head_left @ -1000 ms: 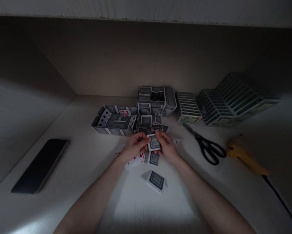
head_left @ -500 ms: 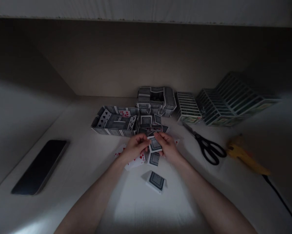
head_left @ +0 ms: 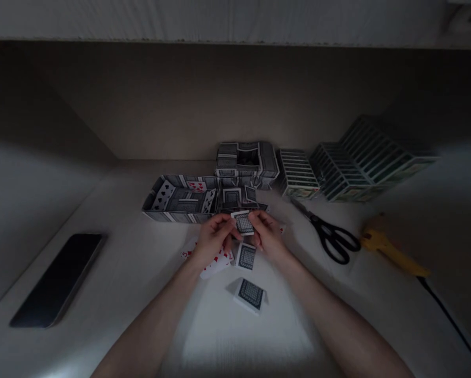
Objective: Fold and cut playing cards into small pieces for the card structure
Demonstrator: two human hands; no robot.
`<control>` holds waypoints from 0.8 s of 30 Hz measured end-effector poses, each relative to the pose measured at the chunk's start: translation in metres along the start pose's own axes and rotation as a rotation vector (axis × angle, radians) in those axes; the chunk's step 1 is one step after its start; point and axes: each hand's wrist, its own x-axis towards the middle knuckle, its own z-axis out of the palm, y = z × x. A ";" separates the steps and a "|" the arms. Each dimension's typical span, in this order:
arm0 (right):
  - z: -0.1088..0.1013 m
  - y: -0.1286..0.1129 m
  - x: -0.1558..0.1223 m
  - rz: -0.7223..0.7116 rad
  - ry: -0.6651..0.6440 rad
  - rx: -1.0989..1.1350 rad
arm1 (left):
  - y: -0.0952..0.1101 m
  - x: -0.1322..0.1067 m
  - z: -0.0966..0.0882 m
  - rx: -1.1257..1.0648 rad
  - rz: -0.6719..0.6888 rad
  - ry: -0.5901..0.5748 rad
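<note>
A patterned playing card (head_left: pixel 243 223) is held up between my two hands, back side towards me. My left hand (head_left: pixel 215 235) pinches its left edge, and my right hand (head_left: pixel 267 230) grips the right edge with thumb and fingers. Just below lies a folded card (head_left: pixel 247 256), and nearer to me another folded card (head_left: pixel 251 294) rests on the table. Loose red-suited cards (head_left: pixel 218 263) lie face up, partly under my left hand. More folded cards (head_left: pixel 231 196) sit beyond my fingers, partly hidden by them.
An open box built of cards (head_left: pixel 180 215) stands back left, with a second card structure (head_left: pixel 229 157) behind. Boxes with ribbed sides (head_left: pixel 298 173) stand back right. Black scissors (head_left: pixel 333 239) and a yellow glue gun (head_left: pixel 393 252) with a cord lie right; a phone (head_left: pixel 58 283) lies left.
The view has shifted slightly. The card between my hands has tilted a little and moved up slightly, clearing more of the folded card below. Both hands keep their hold.
</note>
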 end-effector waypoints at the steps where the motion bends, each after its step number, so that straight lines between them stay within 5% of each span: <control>1: 0.000 0.000 0.000 -0.009 0.008 0.026 | -0.001 0.000 -0.001 -0.018 0.023 0.010; 11: 0.001 -0.001 0.004 -0.098 0.048 0.138 | -0.001 0.000 0.000 0.060 0.054 0.036; 24: 0.001 0.001 -0.001 -0.050 0.037 -0.077 | -0.006 0.002 0.006 0.154 0.054 0.094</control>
